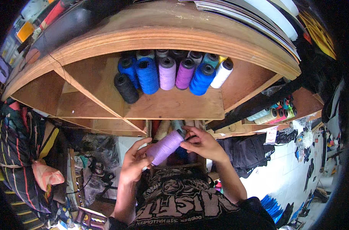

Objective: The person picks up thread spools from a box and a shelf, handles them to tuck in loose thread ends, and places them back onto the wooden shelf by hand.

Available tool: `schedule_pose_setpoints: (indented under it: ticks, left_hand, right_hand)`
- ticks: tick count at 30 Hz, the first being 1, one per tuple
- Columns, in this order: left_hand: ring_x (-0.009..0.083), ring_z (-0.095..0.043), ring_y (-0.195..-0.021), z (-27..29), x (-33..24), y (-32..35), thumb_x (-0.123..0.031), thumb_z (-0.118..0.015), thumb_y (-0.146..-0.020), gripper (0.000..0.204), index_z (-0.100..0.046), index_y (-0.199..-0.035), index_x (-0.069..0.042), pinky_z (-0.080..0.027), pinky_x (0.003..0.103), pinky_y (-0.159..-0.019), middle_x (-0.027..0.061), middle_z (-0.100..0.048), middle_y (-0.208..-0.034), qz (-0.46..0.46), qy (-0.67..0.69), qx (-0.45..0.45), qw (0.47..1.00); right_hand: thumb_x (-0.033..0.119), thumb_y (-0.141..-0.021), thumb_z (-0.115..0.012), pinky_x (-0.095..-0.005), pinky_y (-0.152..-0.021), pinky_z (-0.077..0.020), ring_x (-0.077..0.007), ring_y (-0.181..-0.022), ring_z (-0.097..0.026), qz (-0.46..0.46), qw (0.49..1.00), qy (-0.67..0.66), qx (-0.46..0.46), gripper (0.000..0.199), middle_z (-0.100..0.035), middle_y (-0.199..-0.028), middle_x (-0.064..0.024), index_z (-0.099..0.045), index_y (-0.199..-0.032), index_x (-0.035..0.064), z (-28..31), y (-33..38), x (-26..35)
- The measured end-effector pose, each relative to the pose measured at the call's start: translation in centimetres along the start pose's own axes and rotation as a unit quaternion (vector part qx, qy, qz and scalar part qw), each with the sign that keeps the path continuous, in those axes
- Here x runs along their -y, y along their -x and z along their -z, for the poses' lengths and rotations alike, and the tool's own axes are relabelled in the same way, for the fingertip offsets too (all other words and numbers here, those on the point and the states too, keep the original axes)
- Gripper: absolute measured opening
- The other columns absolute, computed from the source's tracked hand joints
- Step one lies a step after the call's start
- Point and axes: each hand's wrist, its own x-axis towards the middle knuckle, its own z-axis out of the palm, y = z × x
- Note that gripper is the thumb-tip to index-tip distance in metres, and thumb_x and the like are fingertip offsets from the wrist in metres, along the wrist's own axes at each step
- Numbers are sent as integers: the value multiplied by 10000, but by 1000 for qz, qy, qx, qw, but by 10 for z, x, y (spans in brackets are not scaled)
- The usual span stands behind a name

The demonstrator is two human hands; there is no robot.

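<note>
A lilac thread spool (165, 147) lies tilted between both my hands, below a wooden shelf. My left hand (134, 162) cups its lower end from the left. My right hand (201, 144) pinches at its upper end near the dark core. Just above, on the wooden shelf (174, 105), stand several spools: a black spool (125, 88), a blue spool (147, 75), a lilac shelf spool (167, 73), a purple spool (185, 73), a bright blue spool (201, 79) and a white spool (222, 73).
A lower compartment behind my hands holds more spools (177, 126). A side shelf at right carries several coloured spools (276, 112). Dark garments (246, 153) lie on the pale floor at right. Folded striped fabric (17, 153) is piled at left. Flat boards (251, 15) lie on the shelf top.
</note>
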Motion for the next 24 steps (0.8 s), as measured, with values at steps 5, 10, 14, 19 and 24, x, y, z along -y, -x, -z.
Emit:
schedule_pose_setpoints:
  ticks: [5, 10, 14, 19, 24]
  left_hand:
    - [143, -605, -780, -8, -14, -4, -24, -636, -761, 603, -384, -1307, 36, -502, 214, -562, 179, -576, -1114, 96, 171, 107, 975]
    - [117, -586, -716, -32, -27, -10, -92, -638, -827, 582, -361, -1318, 50, -474, 200, -584, 101, -586, -966, -10, -65, 125, 990]
    - [113, -566, -651, -47, -31, -15, -124, -647, -839, 580, -362, -1313, 52, -440, 205, -514, 105, -593, -930, -17, -88, 71, 993]
    - [112, -508, -496, -45, -22, -21, -307, -639, -838, 607, -405, -1248, 73, -389, 213, -391, 162, -619, -929, 25, 185, 104, 977]
    - [94, -467, -450, -42, -11, -25, -377, -653, -777, 697, -399, -1244, 74, -364, 190, -347, 231, -592, -909, 71, 308, 132, 939]
  right_hand:
    - [234, -867, -654, -251, -646, -522, -136, -809, -618, 82, 965, -251, -10, 534, -607, -983, -82, -437, -1244, -75, -11, 2, 21]
    - [214, -862, -660, -246, -649, -519, -115, -790, -600, 67, 970, -206, -112, 375, -613, -905, -62, -512, -1079, -54, -10, 0, 33]
    - [206, -861, -661, -230, -618, -498, -96, -720, -589, 133, 968, -193, -94, 334, -616, -843, -34, -543, -1055, -38, -9, 1, 35]
    - [173, -871, -645, -200, -528, -428, -65, -603, -547, 61, 990, -117, -51, 206, -608, -734, -12, -624, -990, 7, -9, 6, 48]
    - [160, -880, -629, -197, -504, -401, -55, -575, -531, 111, 981, -143, -68, 148, -595, -674, -9, -671, -909, 21, -5, 11, 48]
